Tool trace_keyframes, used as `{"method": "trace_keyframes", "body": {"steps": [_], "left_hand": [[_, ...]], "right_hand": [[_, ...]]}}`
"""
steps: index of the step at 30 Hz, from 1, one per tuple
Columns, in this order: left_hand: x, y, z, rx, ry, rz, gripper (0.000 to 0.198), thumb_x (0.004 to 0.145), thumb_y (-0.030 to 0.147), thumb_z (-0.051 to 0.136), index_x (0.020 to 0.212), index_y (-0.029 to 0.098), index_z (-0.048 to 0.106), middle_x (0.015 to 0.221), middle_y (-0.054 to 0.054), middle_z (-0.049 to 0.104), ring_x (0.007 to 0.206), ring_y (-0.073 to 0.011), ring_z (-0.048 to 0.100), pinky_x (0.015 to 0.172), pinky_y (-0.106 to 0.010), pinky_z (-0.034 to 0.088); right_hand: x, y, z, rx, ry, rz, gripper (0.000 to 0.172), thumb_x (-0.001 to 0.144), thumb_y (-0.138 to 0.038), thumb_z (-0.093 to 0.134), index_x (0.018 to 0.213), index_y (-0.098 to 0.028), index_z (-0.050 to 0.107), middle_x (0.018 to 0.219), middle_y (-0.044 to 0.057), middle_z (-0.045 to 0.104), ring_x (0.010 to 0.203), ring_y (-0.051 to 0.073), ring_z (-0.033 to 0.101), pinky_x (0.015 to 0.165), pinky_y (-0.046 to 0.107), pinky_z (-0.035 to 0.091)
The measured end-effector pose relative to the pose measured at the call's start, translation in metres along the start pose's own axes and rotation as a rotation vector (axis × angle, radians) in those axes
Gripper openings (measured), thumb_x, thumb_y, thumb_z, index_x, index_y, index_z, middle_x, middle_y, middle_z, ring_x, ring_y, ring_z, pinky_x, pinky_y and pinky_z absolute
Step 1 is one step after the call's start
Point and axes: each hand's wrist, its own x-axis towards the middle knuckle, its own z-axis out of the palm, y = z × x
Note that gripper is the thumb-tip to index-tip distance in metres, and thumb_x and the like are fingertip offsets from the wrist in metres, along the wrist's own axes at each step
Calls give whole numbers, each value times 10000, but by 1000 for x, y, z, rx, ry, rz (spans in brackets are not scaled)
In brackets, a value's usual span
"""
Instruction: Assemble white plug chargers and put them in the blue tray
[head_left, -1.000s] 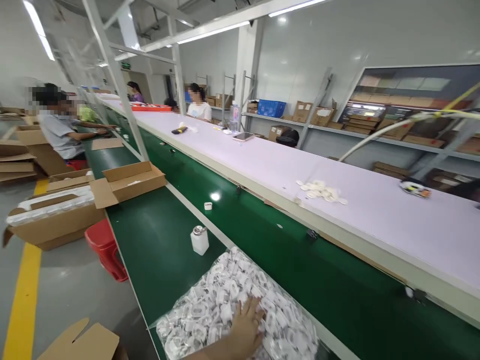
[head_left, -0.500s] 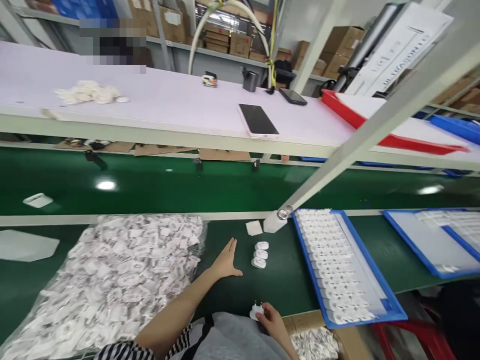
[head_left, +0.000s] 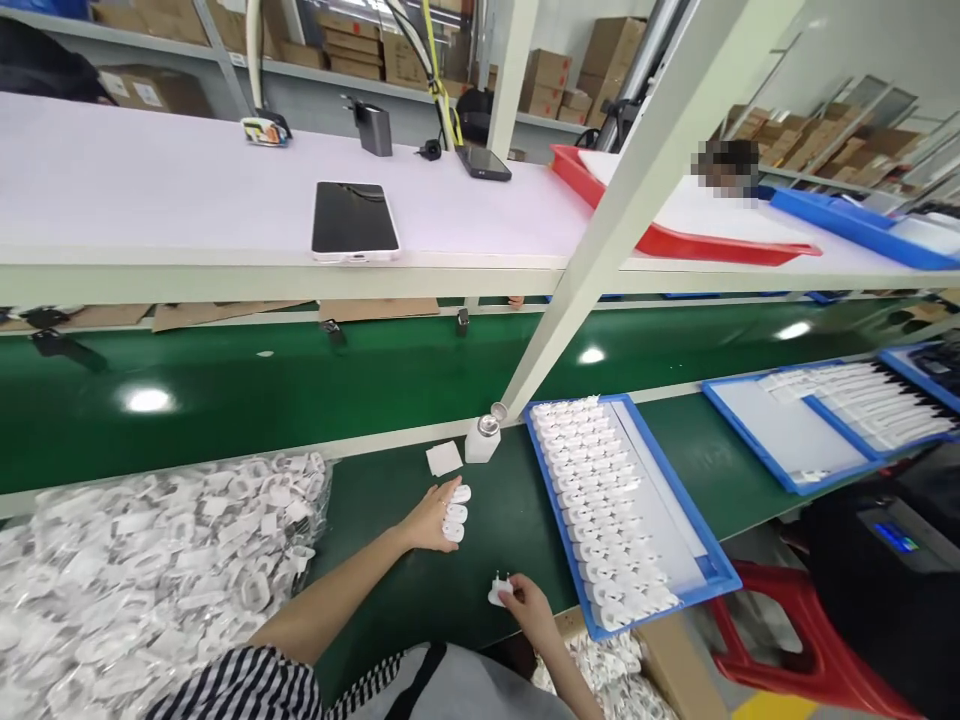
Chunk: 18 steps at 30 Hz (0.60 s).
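In the head view, my left hand (head_left: pixel 429 520) lies against a short row of three white plug adapters (head_left: pixel 455 514) standing on the green bench. Its thumb is at the near end of the row and its fingers reach the far end. My right hand (head_left: pixel 531 606), close to the bench's front edge, pinches one white two-pin plug adapter (head_left: pixel 499 590) with the pins pointing up. Behind the row are a white square pad (head_left: pixel 444 458) and a white bottle with a metal top (head_left: pixel 482 440).
At left sits a large clear bag of white plastic parts (head_left: pixel 187 570). A blue tray (head_left: pixel 675 480) with rows of white adapters is at right, over an open carton (head_left: pixel 667 660). A slanted post (head_left: pixel 577 300) rises behind, beside a shelf holding a tablet (head_left: pixel 355 220).
My left hand, earlier spread open left of the three adapters, now meets them. My right hand still holds its adapter. The view has swung to the right.
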Motion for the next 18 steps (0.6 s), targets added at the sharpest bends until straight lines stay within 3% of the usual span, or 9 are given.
{"method": "trace_keyframes", "body": {"steps": [4, 10, 15, 18], "left_hand": [[5, -2, 4, 8, 75, -3, 928, 461, 346, 611, 1208, 176, 89, 1237, -106, 261, 1128, -231, 236, 943, -373, 150], [13, 4, 24, -96, 254, -75, 786, 455, 279, 574, 1145, 169, 214, 1163, -101, 337, 1089, -228, 302, 902, -328, 271], [25, 28, 37, -454, 428, -333, 856, 444, 287, 591, 1155, 198, 122, 1057, -66, 412, 911, -203, 467, 796, -339, 378], [46, 74, 42, -628, 473, -239, 802, 489, 291, 576, 1153, 216, 132, 940, -40, 463, 796, -178, 507, 731, -343, 415]], "right_hand": [[29, -22, 13, -101, 38, 20, 91, 596, -257, 460, 552, -178, 454, 576, -1, 439, 610, 168, 473, 586, 263, 346], [44, -27, 13, 146, 26, 74, 228, 624, -254, 469, 838, -178, 456, 562, -35, 445, 572, 149, 480, 571, 260, 357], [32, -29, -29, 441, 22, 44, 221, 638, -276, 464, 840, -187, 467, 602, -29, 472, 521, 126, 481, 534, 259, 377], [24, -30, -80, 599, 113, 18, 242, 644, -346, 481, 824, -186, 495, 659, -2, 522, 571, 138, 509, 558, 270, 392]]}}
